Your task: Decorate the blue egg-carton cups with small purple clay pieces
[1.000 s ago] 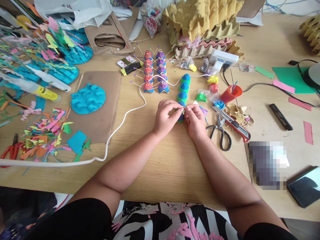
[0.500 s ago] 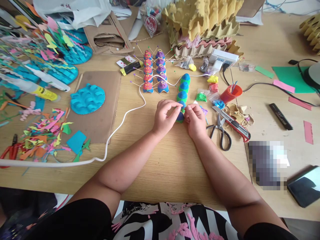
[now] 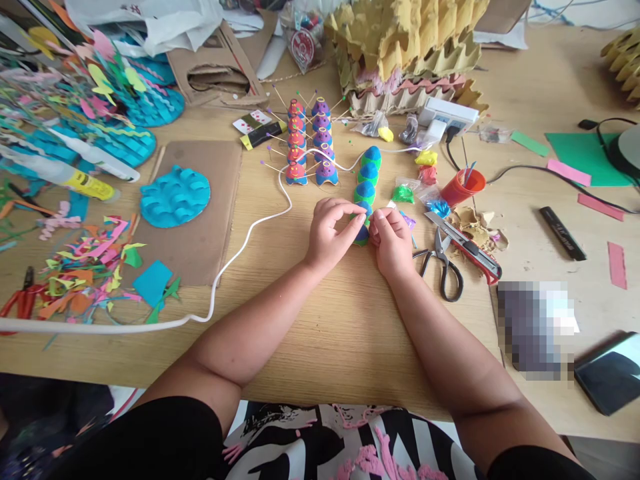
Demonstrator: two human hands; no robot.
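Note:
My left hand (image 3: 331, 235) and my right hand (image 3: 393, 241) meet over the near end of a blue-and-green egg-carton strip (image 3: 369, 172). Thumb and forefinger are pinched together on both hands, and whatever lies between them is too small to make out. The strip's near bumps are partly hidden by my fingers. Left of it stand a red-and-blue carton strip (image 3: 296, 142) and a purple-and-blue one (image 3: 324, 142), with faces and thin sticks that have coloured tips. Green clay (image 3: 403, 194) lies just to the right of my hands.
A white cable (image 3: 250, 240) crosses the table on the left. Scissors (image 3: 443, 267) and a utility knife (image 3: 470, 248) with its blade out lie right of my right hand, near an orange cup (image 3: 463, 189). Egg trays (image 3: 400, 47) are stacked behind. Paper scraps (image 3: 95, 267) cover the left.
Hardly anything differs: both hands keep their pinch over the strip's near end, with only tiny finger shifts.

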